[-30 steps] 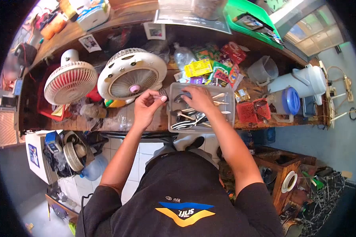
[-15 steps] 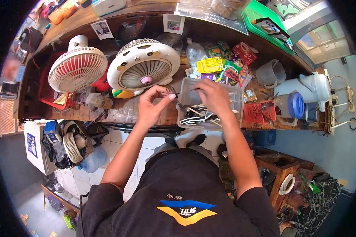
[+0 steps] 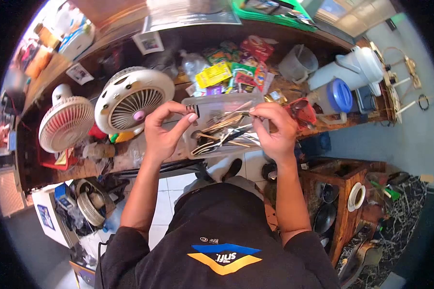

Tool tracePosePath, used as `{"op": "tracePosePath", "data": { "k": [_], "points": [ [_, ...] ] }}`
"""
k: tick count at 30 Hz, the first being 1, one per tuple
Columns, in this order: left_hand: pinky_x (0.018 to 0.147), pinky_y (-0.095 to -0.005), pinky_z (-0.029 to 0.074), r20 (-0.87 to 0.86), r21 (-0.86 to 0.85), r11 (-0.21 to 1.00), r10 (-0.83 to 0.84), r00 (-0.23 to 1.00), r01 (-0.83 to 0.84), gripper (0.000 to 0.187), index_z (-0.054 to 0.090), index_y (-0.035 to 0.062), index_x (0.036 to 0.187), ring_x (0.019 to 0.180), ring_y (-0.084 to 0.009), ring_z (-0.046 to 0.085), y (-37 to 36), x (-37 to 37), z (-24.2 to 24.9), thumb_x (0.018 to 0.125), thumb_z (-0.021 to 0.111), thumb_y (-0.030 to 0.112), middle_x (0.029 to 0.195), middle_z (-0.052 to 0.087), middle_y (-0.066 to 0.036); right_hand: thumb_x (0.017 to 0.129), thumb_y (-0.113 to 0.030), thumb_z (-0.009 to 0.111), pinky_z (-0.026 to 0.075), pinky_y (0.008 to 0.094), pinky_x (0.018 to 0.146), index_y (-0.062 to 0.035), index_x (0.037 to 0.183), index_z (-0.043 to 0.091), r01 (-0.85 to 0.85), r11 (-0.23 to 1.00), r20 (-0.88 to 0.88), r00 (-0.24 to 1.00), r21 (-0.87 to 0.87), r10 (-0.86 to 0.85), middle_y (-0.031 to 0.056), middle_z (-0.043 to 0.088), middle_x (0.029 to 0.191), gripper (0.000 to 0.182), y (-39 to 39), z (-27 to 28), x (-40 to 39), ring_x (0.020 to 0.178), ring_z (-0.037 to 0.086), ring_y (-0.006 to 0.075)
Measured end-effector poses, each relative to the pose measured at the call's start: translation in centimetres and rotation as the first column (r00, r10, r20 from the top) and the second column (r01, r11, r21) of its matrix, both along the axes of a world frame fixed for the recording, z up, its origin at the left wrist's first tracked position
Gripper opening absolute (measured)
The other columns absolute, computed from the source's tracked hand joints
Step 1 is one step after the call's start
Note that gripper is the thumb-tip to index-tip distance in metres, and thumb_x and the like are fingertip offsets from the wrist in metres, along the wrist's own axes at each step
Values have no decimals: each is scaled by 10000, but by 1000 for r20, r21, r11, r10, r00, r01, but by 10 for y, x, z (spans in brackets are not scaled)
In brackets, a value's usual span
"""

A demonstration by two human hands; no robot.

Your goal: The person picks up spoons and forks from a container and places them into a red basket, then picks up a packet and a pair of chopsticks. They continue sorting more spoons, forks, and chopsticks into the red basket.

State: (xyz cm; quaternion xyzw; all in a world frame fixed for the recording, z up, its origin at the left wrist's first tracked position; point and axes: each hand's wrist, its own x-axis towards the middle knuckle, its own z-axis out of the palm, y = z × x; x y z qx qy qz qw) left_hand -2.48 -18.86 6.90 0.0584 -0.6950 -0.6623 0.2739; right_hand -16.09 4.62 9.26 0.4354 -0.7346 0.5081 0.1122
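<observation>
The left hand's (image 3: 163, 134) grip pinches a fork (image 3: 193, 109), probably light, stiff, slick: best held mid-handle. Right hand's (image 3: 278, 131) grip: cannot tell.

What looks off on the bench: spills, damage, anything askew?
Mostly disorder. The cutlery in the plastic bin lies crisscrossed, pointing different ways, rather than sorted. Behind it, sachets sit in a loose, overlapping heap. No spill or clear damage visible, though fine detail is too small to judge.
</observation>
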Motion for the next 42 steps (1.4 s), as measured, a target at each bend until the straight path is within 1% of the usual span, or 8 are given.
{"op": "tracePosePath", "data": {
  "k": [7, 11, 19, 25, 30, 33, 35, 42],
  "points": [
    [833, -296, 538, -45, -193, 976, -110, 993, 99, 99, 750, 10, 936, 887, -130, 701, 43, -63, 24, 870, 817, 42, 921, 763, -60, 857, 67, 770, 558, 301, 810, -16, 998, 716, 339, 931, -70, 934, -137, -350, 104, 722, 1012, 172, 96, 28, -52, 930, 697, 202],
    [854, -311, 521, -82, -228, 955, -212, 974, 189, 123, 727, -1, 961, 908, -148, 684, 86, -104, 45, 864, 802, -9, 967, 749, -75, 888, 31, 773, 560, 286, 811, -21, 1003, 714, 403, 894, 94, 915, -196, -392, 101, 713, 996, 139, 147, 23, -85, 937, 692, 165],
    [790, -282, 570, -9, -15, 963, -271, 963, 271, 153, 719, 4, 1000, 877, -118, 717, 178, -187, 24, 894, 819, 52, 954, 747, -49, 847, 66, 743, 562, 331, 854, -22, 979, 710, 285, 958, 174, 945, -24, -277, 105, 722, 1002, 162, 182, -11, -123, 951, 713, 234],
    [821, -286, 578, 154, -57, 967, -235, 960, 247, 153, 715, 13, 1020, 890, -118, 712, 214, -215, -15, 909, 813, 55, 948, 744, -37, 853, 68, 728, 577, 344, 825, -10, 986, 711, 174, 984, 280, 947, -36, -157, 116, 726, 1016, 156, 194, -44, -138, 955, 727, 255],
    [792, -298, 585, 180, -264, 934, -196, 964, 239, 174, 724, 4, 1034, 896, -125, 713, 224, -218, -32, 895, 818, 54, 929, 748, -55, 843, 75, 718, 576, 354, 814, -7, 972, 701, 102, 994, 302, 950, -37, -86, 124, 725, 1006, 155, 202, -66, -148, 945, 730, 274],
    [724, -375, 553, 232, -458, 858, -136, 963, 232, 170, 741, 68, 971, 815, -228, 734, 227, -221, -33, 848, 839, 134, 907, 747, -80, 839, 78, 712, 577, 348, 790, -4, 985, 696, 58, 997, 288, 955, 44, -68, 122, 718, 1017, 169, 205, -73, -152, 917, 722, 265],
    [775, -428, 486, 203, -715, 665, -101, 974, 217, 192, 745, 123, 981, 822, -277, 700, 226, -225, -34, 822, 829, 190, 911, 733, -60, 842, 80, 707, 579, 334, 752, -3, 1019, 695, 38, 988, 309, 948, 150, -83, 110, 706, 1045, 196, 205, -76, -153, 866, 706, 232],
    [860, -434, 418, 226, -853, 491, 40, 973, 177, 280, 725, 172, 1070, 916, -258, 679, 239, -225, -34, 809, 812, 223, 876, 704, -32, 867, 40, 710, 564, 355, 735, -6, 1081, 691, 134, 969, 317, 928, 208, -196, 118, 686, 1114, 220, 200, -81, -155, 852, 695, 239]
  ]
}}
